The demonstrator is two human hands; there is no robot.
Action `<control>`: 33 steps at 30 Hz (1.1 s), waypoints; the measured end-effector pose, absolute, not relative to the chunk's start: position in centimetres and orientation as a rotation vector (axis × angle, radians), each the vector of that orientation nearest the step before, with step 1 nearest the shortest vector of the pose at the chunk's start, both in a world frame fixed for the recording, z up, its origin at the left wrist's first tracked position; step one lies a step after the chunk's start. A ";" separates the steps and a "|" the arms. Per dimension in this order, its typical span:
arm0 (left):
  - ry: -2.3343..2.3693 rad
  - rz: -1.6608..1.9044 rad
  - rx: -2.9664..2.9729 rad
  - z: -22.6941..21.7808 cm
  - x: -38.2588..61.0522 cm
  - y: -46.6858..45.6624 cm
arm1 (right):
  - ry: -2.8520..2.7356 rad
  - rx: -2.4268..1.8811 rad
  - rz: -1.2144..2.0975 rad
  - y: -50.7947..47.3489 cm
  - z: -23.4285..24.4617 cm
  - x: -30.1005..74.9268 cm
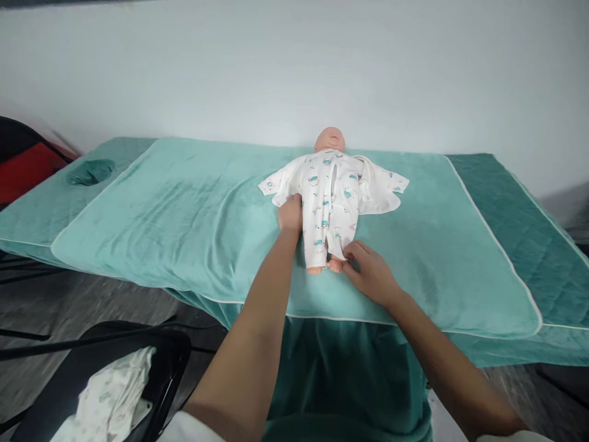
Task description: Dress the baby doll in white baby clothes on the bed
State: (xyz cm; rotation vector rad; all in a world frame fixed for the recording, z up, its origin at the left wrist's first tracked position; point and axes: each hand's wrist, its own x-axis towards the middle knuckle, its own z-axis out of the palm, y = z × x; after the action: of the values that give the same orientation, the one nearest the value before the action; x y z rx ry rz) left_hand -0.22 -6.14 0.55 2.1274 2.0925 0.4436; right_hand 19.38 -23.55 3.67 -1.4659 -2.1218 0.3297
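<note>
A baby doll lies on its back on a teal towel, head toward the wall. It wears a white printed romper, open down the front, with the sleeves spread out to both sides. My left hand rests closed against the romper's left side at the doll's waist. My right hand pinches the romper's leg cuff beside the doll's bare feet.
The towel covers a green padded table with a face hole at the far left. A black chair at lower left holds white printed cloth. A red and black seat stands at the left edge. A white wall is behind.
</note>
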 end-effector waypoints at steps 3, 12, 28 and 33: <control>2.095 0.430 2.117 0.6 -0.2 -6.2 | -2.116 -1.231 0.513 -24.9 5.8 19.7; 2.107 0.419 2.026 1.0 -0.1 -6.3 | -2.111 -1.223 0.467 -25.3 7.1 20.6; 2.094 0.444 2.024 0.7 -0.3 -6.0 | -2.456 -1.201 0.037 -23.8 5.9 14.8; 2.081 0.451 2.051 0.6 -0.3 -6.1 | -2.408 -1.028 0.086 -24.3 6.3 14.6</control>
State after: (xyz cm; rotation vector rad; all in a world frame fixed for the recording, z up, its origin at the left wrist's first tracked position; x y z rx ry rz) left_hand -0.30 -6.11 0.56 2.0510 2.0808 0.4507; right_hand 14.56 -24.33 6.33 -1.0277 -2.4085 0.0859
